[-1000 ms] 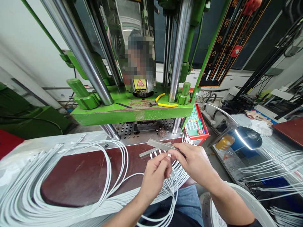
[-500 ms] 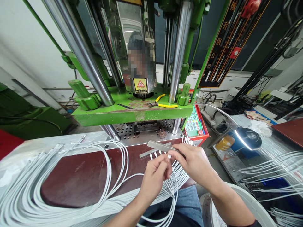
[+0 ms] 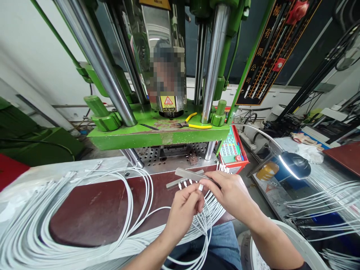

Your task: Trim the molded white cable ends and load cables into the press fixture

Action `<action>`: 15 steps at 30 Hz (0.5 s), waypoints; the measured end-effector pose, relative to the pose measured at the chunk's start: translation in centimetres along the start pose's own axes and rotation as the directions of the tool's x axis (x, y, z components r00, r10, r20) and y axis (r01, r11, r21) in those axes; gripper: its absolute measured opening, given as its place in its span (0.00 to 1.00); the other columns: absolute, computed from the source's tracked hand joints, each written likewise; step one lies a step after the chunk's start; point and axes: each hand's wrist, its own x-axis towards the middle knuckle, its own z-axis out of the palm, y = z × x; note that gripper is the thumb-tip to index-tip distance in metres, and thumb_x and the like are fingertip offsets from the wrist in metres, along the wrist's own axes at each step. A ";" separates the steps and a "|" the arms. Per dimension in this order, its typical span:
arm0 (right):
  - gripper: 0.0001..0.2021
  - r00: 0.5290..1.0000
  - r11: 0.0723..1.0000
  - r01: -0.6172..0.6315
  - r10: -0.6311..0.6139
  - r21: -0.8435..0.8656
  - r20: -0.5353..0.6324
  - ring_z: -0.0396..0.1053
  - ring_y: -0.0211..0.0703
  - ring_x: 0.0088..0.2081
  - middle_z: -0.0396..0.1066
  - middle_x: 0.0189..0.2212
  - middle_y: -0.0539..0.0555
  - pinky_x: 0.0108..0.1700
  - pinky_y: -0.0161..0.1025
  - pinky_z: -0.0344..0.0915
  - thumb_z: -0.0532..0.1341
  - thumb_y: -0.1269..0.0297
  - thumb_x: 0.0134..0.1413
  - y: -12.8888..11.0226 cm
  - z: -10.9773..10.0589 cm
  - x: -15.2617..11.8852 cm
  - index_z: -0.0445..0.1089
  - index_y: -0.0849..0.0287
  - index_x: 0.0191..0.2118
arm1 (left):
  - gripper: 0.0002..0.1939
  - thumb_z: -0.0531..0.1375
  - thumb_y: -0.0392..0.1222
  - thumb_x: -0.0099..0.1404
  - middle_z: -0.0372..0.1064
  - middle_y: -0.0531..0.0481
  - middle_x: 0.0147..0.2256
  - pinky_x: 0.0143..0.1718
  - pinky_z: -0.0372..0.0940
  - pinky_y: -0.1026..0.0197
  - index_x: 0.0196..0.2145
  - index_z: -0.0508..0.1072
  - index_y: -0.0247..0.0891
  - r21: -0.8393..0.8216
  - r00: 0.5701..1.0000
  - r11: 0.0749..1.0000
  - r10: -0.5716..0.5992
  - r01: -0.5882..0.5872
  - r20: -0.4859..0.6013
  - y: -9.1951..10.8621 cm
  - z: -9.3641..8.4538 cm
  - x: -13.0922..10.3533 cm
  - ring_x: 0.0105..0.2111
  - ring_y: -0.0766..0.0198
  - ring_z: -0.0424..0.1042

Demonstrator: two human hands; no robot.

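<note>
At the left of the frame, a large bundle of white cables (image 3: 24,225) is looped across the brown tabletop (image 3: 92,210), with its curve carried along the bottom toward the centre. In the upper middle, a green press (image 3: 157,139) is seen, on whose ledge yellow-handled pliers (image 3: 197,126) are laid; a warning label (image 3: 168,103) is fixed above them. In the lower centre, a small white cable end (image 3: 200,187) is pinched between the fingertips of the left hand (image 3: 187,200), which is closed on it. Just above, a second metal strip (image 3: 172,184) is crossed by a flat metal tool (image 3: 185,173), and a few white connectors (image 3: 185,183) are lined up beside the strip. The flat metal tool is gripped by the right hand (image 3: 229,187), its thumb side held near the cable end. Behind that hand, a red control box (image 3: 239,165) is placed. At the far right, a lit lamp (image 3: 295,165) is set above another work surface (image 3: 277,191), where more white cables (image 3: 323,198) are spread.
</note>
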 end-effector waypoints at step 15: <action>0.11 1.000 1.000 -0.009 0.009 0.007 0.013 0.73 0.40 0.34 0.75 0.33 0.48 0.36 0.35 0.62 0.54 0.57 0.64 0.1 0.3 0.0 0.71 0.54 0.39 | 0.18 0.50 0.38 0.64 0.55 0.56 0.15 0.21 0.47 0.65 0.17 0.61 0.36 0.024 1.000 1.000 0.002 -0.002 -0.008 -0.3 -0.1 0.1 0.18 0.71 0.51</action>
